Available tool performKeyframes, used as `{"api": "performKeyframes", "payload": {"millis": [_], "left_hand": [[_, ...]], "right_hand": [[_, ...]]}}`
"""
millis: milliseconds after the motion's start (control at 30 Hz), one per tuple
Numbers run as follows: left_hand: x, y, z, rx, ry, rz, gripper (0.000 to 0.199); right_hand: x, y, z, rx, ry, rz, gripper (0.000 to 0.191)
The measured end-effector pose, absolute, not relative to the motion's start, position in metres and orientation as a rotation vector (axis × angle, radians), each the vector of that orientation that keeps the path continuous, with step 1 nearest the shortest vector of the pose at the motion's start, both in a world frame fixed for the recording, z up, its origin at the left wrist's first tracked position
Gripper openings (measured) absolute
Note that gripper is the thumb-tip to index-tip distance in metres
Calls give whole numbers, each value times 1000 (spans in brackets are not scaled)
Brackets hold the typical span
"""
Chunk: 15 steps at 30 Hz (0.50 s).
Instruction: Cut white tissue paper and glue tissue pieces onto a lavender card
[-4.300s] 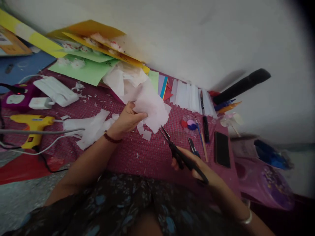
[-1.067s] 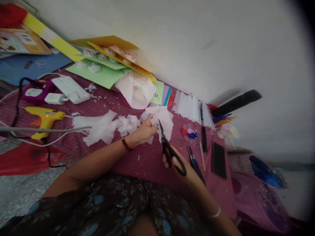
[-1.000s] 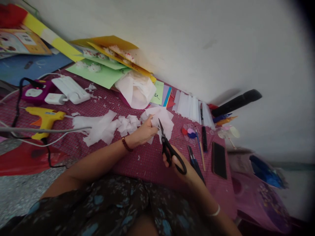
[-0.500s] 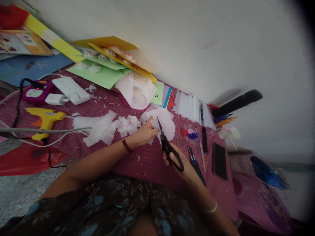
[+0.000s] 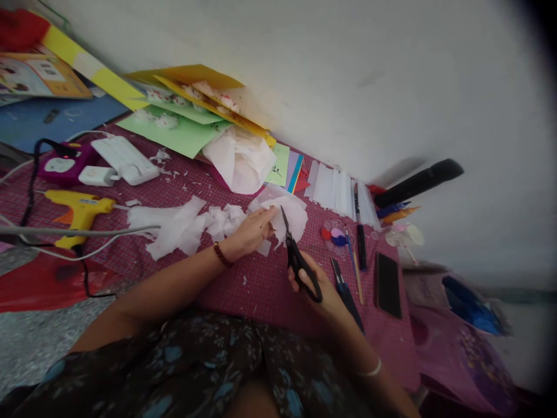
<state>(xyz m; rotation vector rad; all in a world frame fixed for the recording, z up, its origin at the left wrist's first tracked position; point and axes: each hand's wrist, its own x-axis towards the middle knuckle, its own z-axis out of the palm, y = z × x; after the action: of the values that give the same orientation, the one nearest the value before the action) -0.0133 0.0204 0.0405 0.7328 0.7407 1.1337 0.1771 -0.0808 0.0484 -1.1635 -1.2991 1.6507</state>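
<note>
Head camera: grasped by the left hand (image 5: 256,228), along its left edge, a thin white paper sheet (image 5: 296,216) with an uneven outline, above the red checked tablecloth (image 5: 230,296). Clenched around the black handles of a pair of scissors (image 5: 298,259), the right hand (image 5: 314,283), with the blades pointing away from the body, close together, and over the sheet. At the near edge of the sheet, a small white paper square (image 5: 263,248). To the left of the left hand, a cluster of cut paper squares (image 5: 226,220) and, next to it, a heap of larger white sheets (image 5: 178,229). Farther left, a yellow glue gun (image 5: 80,212) with a grey cable (image 5: 65,230) across its handle; behind it, a purple power socket (image 5: 65,164) and a white adapter (image 5: 126,159). Beyond the sheet, a white plastic bag (image 5: 239,162) beside green card (image 5: 180,130) bearing white fluffy pieces (image 5: 166,120). To the right of the sheet, translucent strips (image 5: 333,188) near the wall; nearer the body, a black marker (image 5: 361,247), a thin wooden stick (image 5: 358,280), a blue-handled utility knife (image 5: 347,299) and a dark phone (image 5: 389,284).
</note>
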Motion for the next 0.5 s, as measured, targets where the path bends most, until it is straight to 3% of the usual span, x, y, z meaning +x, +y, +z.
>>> {"api": "performKeyframes", "payload": {"millis": [167,500], "left_hand": [[-16,19,36,965,879,1108,43],[-11,18,29,883,780,1042,15]], "right_hand": [[177,-84,47,-1055,-1197,1753,55],[175,-81,50,-1109,-1229,1695,53]]}}
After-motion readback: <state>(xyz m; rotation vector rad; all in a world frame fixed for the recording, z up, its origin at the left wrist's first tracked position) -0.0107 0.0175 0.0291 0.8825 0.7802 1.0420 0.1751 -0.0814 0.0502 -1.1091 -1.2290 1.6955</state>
